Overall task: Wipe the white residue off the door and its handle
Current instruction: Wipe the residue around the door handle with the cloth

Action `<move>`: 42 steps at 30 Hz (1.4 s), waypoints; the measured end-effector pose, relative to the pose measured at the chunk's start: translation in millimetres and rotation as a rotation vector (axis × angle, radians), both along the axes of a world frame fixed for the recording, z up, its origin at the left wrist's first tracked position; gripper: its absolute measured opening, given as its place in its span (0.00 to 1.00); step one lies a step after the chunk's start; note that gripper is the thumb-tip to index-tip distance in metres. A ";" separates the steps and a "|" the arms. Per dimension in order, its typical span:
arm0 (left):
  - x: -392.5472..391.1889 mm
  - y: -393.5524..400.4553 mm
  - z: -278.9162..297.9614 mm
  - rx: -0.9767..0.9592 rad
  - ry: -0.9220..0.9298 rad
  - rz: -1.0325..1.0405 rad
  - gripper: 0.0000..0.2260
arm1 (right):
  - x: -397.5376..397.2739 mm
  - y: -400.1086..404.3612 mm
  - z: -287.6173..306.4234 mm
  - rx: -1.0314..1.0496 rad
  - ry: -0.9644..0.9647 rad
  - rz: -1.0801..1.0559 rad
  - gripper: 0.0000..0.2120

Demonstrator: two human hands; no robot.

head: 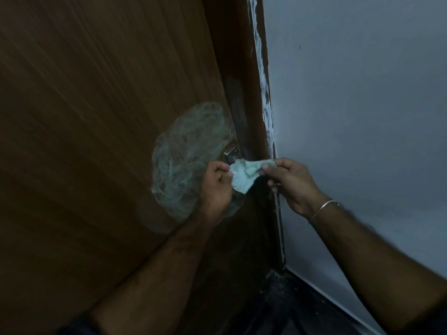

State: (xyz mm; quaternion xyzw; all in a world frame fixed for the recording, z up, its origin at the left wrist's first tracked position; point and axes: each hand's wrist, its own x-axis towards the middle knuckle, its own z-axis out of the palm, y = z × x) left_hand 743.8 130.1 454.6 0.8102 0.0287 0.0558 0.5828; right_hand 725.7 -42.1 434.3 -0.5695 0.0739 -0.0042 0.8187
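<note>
Cloth: I hold a small crumpled pale wipe point(242, 174) stretched between both hands, just in front of the handle, judging that I am refolding it to find a clean face.
Left hand: my left hand point(216, 183) has its fingers curled, pinching the wipe's left edge between thumb and forefinger.
Right hand: my right hand point(289, 182) pinches the opposite edge, thumb on top; a thin metal bangle point(324, 209) sits at that wrist.
Door: the brown wood-grain door point(96, 117) carries a round swirled patch of white residue point(186, 160) around the lock, partly hidden behind my left hand.
Handle: the small metal door handle point(231, 153) shows just above the wipe, mostly hidden.
Frame edge: more white smears point(263, 88) run up the door frame beside the grey-blue wall point(362, 117).
Progress: the patch looks largely unwiped.
</note>
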 end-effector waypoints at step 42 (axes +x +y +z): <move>-8.1 10.4 12.9 0.194 0.104 -0.198 0.07 | 0.7 13.1 -14.3 0.025 -0.070 0.340 0.29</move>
